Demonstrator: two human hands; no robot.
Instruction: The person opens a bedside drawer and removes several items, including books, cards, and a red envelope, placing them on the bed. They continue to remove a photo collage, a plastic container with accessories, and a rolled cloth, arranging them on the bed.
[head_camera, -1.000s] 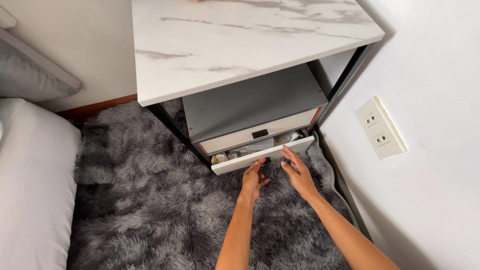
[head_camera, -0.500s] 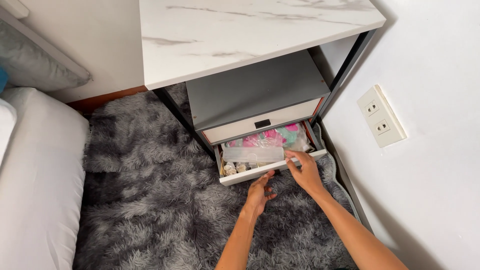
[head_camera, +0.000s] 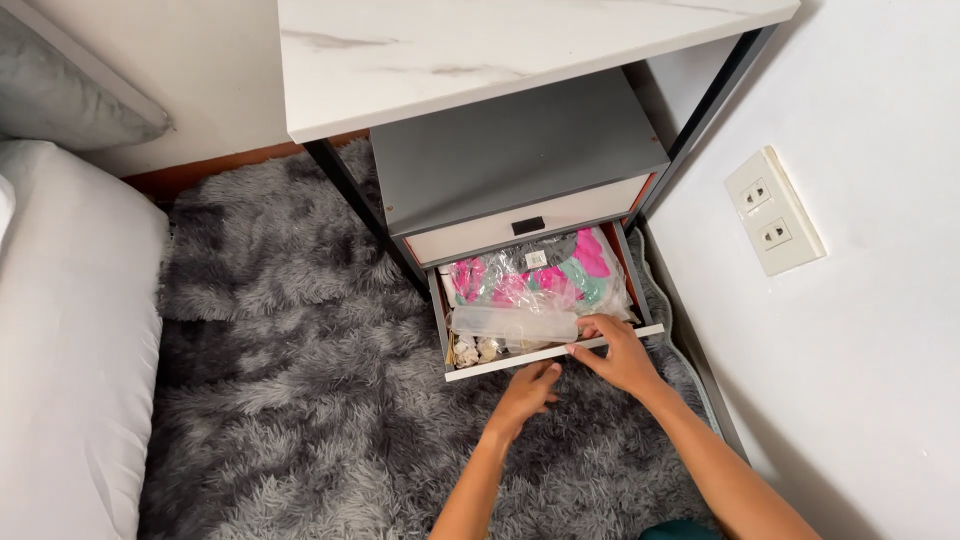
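The right hand (head_camera: 622, 352) rests on the drawer (head_camera: 545, 360) front's top edge, fingers curled over it and reaching toward the near end of the clear box (head_camera: 515, 323); it grips nothing but the edge. The left hand (head_camera: 527, 390) sits just below the drawer front, fingers loosely bent, touching or nearly touching its underside; it holds nothing.

The drawer is the lower of two under the table (head_camera: 480, 50) and stands pulled out over the rug (head_camera: 300, 380). The clear box lies across its front part, with small pale shells (head_camera: 474, 350) at its left end and a plastic bag (head_camera: 540, 275) of pink and green pieces behind it, up against the shut upper drawer (head_camera: 520, 232).

To handle the box well, I judge the right hand should take it by the near long side with thumb and fingers spread, keep it level, and lift straight up. The bag crowds the box's far side, so the left hand could steady the drawer front or hold the bag back.
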